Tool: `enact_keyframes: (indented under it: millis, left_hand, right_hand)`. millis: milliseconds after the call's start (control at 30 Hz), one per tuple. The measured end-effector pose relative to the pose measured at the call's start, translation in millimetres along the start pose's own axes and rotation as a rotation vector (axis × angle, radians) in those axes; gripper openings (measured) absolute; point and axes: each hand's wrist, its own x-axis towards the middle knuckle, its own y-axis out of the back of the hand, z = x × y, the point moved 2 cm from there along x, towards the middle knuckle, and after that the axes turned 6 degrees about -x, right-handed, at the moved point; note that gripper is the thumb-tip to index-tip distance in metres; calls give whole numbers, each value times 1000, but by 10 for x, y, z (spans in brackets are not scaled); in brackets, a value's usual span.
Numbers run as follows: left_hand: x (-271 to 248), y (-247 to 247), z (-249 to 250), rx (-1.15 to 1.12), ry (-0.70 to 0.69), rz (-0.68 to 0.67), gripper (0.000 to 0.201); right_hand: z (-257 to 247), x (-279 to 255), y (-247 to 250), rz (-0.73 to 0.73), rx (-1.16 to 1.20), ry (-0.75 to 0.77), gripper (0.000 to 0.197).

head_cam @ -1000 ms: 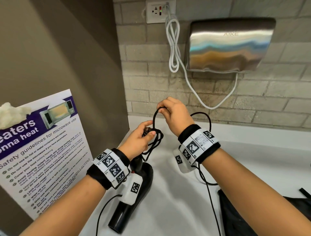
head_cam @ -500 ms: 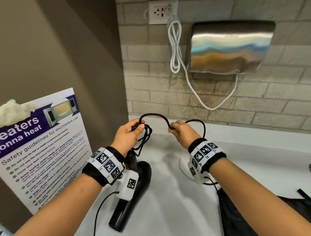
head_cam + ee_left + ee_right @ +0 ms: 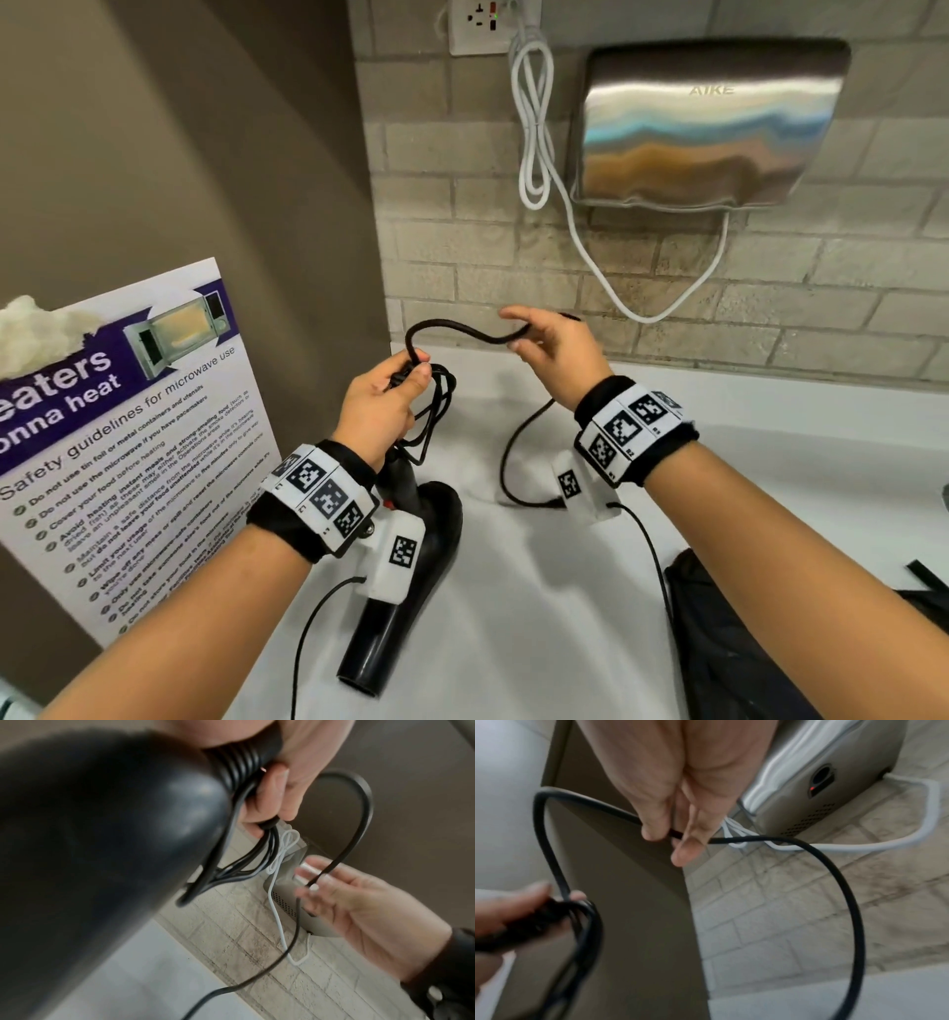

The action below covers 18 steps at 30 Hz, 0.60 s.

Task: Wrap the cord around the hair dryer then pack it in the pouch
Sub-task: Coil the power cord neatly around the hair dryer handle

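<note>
Left hand (image 3: 382, 406) grips cord (image 3: 462, 331) loops; right hand (image 3: 552, 349) pinches cord; poster (image 3: 128, 437) left.

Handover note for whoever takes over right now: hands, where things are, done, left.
Left hand: grips the hair dryer by the handle end, pinning several gathered loops of the black cord with the thumb.
Right hand: pinches the cord between thumb and fingers, holding a free arc out to the right.
Dryer nozzle points down toward the white counter. Cord tail drops from the right hand and lies on the counter. Black pouch lies at lower right, under the right forearm.
Done: several loops gathered.
Left: wrap the remaining cord, then pack the dryer in the pouch.
</note>
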Motion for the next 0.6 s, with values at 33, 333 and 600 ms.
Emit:
enact_keyframes:
  millis: [33,333,600]
  left_hand:
    - [-3,-1,-1,-7,1,7,13]
    - [-61,-117,21,-8,14,-10,12]
    - [-101,-192,34,35,22,-54,9]
  right_hand:
    - [112,-41,-24,-17,-44,-51,39]
    - [1110,-691,-397,-636,-599,-528,33]
    - [1331,-904,-917,-835,-683,-598,50]
